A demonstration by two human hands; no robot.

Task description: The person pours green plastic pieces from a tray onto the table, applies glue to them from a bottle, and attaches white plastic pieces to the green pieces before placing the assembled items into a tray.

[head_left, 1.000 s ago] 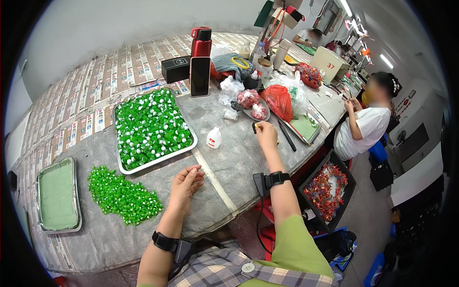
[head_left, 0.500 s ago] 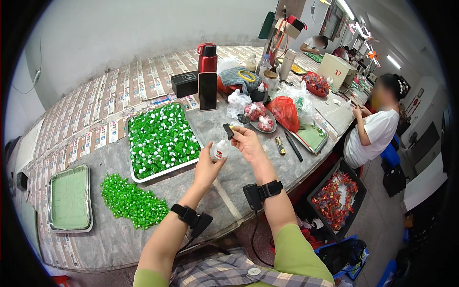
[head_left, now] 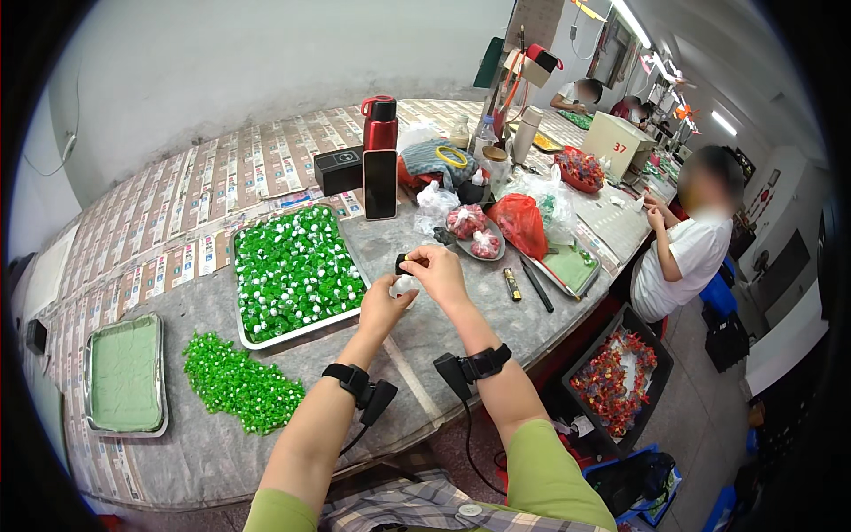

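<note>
Over the front of the grey-covered table, my left hand (head_left: 379, 310) is closed around a small white bottle (head_left: 405, 285), most of it hidden by my fingers. My right hand (head_left: 437, 274) pinches a small black piece (head_left: 402, 264), cloth-like in the earlier picture, at the top of the bottle. Whether the two touch is hard to tell. To the left of my hands lies a metal tray (head_left: 306, 329) full of green and white pieces (head_left: 297, 270). Nearer me is a loose heap of small green pieces (head_left: 241, 383).
A green-lined tray (head_left: 126, 372) sits at far left. Beyond my hands stand a phone (head_left: 380, 183), a red flask (head_left: 380, 124) and bagged red pieces (head_left: 466, 221). A lighter (head_left: 511, 285) and black pen (head_left: 537, 286) lie rightward. A co-worker (head_left: 687, 257) sits at right, near a black crate (head_left: 567, 390).
My right hand has brought the black piece down and left to the top of the bottle. My two hands are now close together. The view has shifted slightly.
</note>
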